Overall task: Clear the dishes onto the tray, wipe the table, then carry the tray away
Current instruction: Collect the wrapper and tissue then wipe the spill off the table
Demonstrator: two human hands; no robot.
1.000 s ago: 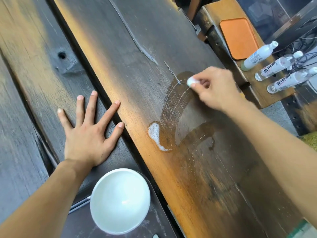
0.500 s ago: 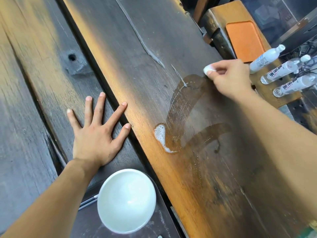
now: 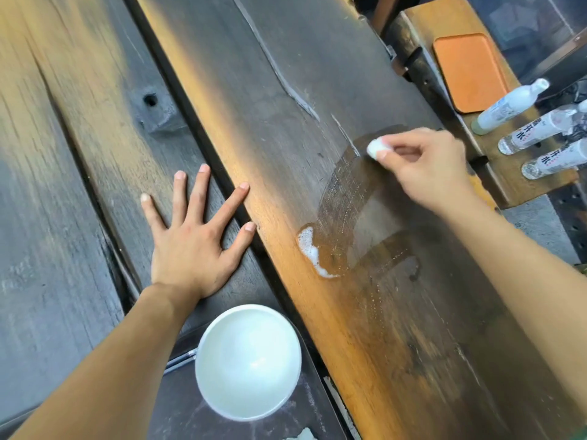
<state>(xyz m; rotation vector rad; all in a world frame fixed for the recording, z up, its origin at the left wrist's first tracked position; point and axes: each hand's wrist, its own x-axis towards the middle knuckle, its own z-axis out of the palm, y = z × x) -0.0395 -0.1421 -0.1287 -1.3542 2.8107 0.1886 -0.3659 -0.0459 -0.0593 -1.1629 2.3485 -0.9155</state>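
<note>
My right hand (image 3: 425, 163) pinches a small white wad of wipe (image 3: 374, 149) against the dark wooden table (image 3: 286, 74), at the far end of a wet smear. A foamy puddle (image 3: 313, 252) sits at the smear's near end. My left hand (image 3: 193, 236) lies flat with spread fingers on the table, left of the puddle. Just below it a white bowl (image 3: 247, 362) rests on a dark tray (image 3: 190, 417) at the bottom edge. Thin dark chopsticks (image 3: 179, 363) poke out from under the bowl's left side.
An orange tray (image 3: 468, 71) lies on a wooden bench (image 3: 521, 188) beyond the table's right edge. Three clear bottles (image 3: 540, 128) with white caps lie beside it. A dark gap runs between the table planks next to my left hand.
My right hand swept the wad to the right along the far end of the smear, then back left to the smear's top. My left hand stayed flat in place.
</note>
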